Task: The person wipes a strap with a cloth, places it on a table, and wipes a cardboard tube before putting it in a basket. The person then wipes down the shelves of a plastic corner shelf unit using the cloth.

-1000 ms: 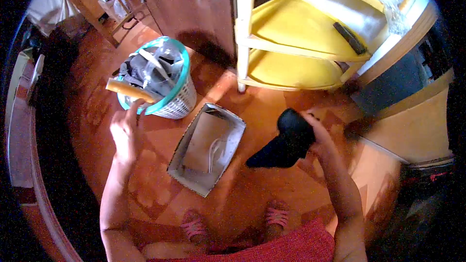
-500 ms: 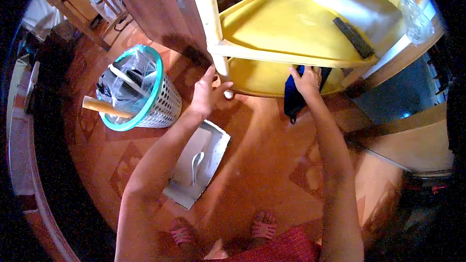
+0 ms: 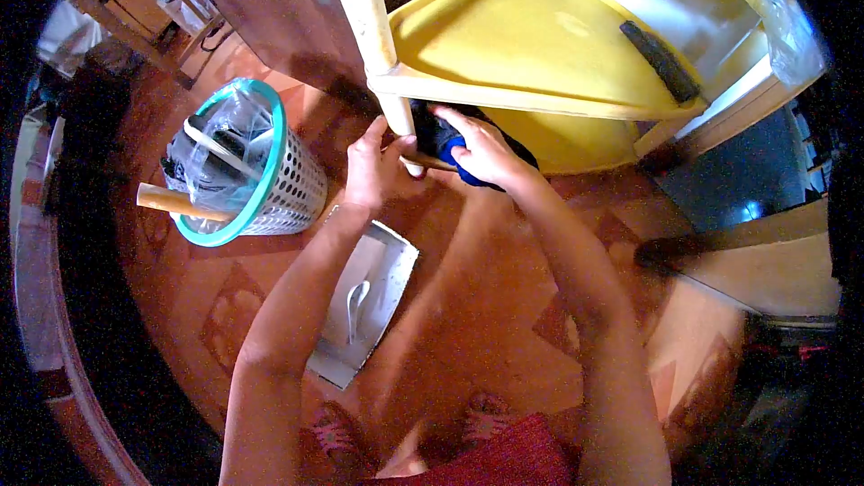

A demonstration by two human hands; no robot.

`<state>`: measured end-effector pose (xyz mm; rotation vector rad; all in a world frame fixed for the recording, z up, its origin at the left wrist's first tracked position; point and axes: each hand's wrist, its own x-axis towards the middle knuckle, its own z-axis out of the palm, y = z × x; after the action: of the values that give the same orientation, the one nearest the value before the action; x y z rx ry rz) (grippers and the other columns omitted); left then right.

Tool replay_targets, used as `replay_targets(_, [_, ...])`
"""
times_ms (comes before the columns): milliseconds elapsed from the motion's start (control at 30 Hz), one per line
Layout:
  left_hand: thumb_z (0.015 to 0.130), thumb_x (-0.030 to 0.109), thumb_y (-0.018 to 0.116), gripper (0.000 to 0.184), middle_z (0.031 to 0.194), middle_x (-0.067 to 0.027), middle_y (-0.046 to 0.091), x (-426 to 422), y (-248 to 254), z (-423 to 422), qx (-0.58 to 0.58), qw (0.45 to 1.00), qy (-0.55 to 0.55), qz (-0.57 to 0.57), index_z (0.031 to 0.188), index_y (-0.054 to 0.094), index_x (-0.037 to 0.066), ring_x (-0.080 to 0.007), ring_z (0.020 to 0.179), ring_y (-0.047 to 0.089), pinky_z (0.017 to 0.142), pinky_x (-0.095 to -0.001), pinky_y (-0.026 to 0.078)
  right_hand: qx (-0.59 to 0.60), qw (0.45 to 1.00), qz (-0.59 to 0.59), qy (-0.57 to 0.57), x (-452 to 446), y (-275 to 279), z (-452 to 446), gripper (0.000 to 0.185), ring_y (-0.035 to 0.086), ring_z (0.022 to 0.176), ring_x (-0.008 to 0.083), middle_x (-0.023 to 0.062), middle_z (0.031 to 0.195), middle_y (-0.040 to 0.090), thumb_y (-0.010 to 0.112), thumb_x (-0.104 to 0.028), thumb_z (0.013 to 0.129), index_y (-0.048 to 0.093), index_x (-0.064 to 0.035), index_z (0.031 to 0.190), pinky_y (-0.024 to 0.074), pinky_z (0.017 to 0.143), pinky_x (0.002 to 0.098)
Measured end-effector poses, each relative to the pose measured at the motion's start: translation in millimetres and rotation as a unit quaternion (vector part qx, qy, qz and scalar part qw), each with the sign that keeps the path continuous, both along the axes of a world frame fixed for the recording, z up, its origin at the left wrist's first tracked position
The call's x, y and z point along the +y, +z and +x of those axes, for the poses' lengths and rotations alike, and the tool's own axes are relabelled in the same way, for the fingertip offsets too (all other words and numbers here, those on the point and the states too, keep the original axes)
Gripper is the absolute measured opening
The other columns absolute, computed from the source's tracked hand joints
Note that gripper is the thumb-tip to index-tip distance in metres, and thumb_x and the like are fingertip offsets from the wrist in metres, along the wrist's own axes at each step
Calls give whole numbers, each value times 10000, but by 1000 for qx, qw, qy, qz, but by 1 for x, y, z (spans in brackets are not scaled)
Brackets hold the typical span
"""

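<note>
A corner shelf stands ahead of me, with a yellow upper board (image 3: 513, 36) and a yellow lower board (image 3: 576, 139). My left hand (image 3: 371, 166) grips the cream shelf leg (image 3: 405, 121) at the lower board, thumb and fingers on either side of it. Close beside it, my right hand (image 3: 486, 151) presses a dark blue and black cloth (image 3: 432, 126) on the left end of the lower board. Its fingers are closed over the cloth and hide part of it. A dark, bar-shaped object (image 3: 660, 61) lies on the upper board.
A white perforated basket (image 3: 292, 184) with a teal rim stands on the left, holding plastic-wrapped things and a cardboard tube (image 3: 180, 202). On the floor below my left hand lies a cardboard piece (image 3: 382, 270) with a white looped strip (image 3: 357, 306). Clear plastic (image 3: 792, 45) hangs at the shelf's right.
My right hand has slid left along the lower board with the cloth, to the leg. My left hand stays at the leg. The view has shifted slightly.
</note>
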<state>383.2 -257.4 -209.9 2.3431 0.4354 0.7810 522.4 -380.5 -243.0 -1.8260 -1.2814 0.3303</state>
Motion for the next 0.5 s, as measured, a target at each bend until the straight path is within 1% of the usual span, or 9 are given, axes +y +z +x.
replay_targets(33, [702,143,678,265,754,-205,605,1,-1,2,4,1000,9,-22,886,537,16,-311,704,625,624,-359,495,26,999,-15,33,-3,4,2,606,493,1063,350,210,1147,515,477,31,655,441,-132,1238,380,933,378])
replay_targets(133, [707,146,672,269,758,-210,603,3,-1,2,10,998,16,-58,900,539,14,-339,723,615,628,-365,494,-154,982,-65,83,-25,15,23,494,525,1004,333,146,1030,586,454,92,617,595,-139,1030,418,885,376])
replay_targets(167, [710,145,669,269,761,-211,603,3,0,3,9,997,14,-71,904,540,12,-352,735,609,631,-367,494,-128,982,-118,74,-39,21,31,420,544,966,300,84,945,612,469,98,611,637,-142,913,438,834,378])
replay_targets(233, [711,144,670,277,755,-209,602,5,-3,4,2,998,12,-59,915,537,13,-341,728,614,631,-368,494,-286,945,-157,6,-75,27,48,407,565,924,261,30,907,617,499,85,618,653,-197,869,412,824,416])
replay_targets(267, [711,143,671,285,749,-207,601,5,-5,5,-4,999,10,-47,927,535,15,-330,722,620,632,-369,495,-311,936,-145,-74,-95,17,58,384,565,929,266,39,906,617,509,76,616,648,-188,858,390,854,427])
replay_targets(300, [711,143,671,285,749,-207,601,2,-2,5,-4,999,10,-48,927,535,15,-330,722,620,632,-369,495,-254,930,-236,-126,-107,27,60,360,565,929,279,63,919,614,519,66,613,636,-170,859,416,839,407])
replay_targets(400, [726,131,664,301,771,-198,612,-5,1,5,36,999,27,-22,959,522,5,-318,723,624,643,-371,496,-216,950,-147,-171,-118,9,63,309,571,892,309,111,961,599,532,14,634,618,-138,888,465,780,373])
replay_targets(467, [698,146,698,354,796,-175,621,-2,-14,10,63,980,41,-186,958,512,-4,-302,762,625,660,-374,496,-205,967,-66,-134,-100,6,44,314,562,911,316,133,1016,584,536,-17,656,616,-143,933,449,819,390])
replay_targets(500, [637,147,746,493,858,-173,617,-1,-28,14,73,985,58,-144,1013,466,-3,-298,809,619,679,-374,497,-198,975,-35,-100,-86,1,38,312,544,951,315,139,1058,569,552,-47,678,613,-151,966,433,846,401])
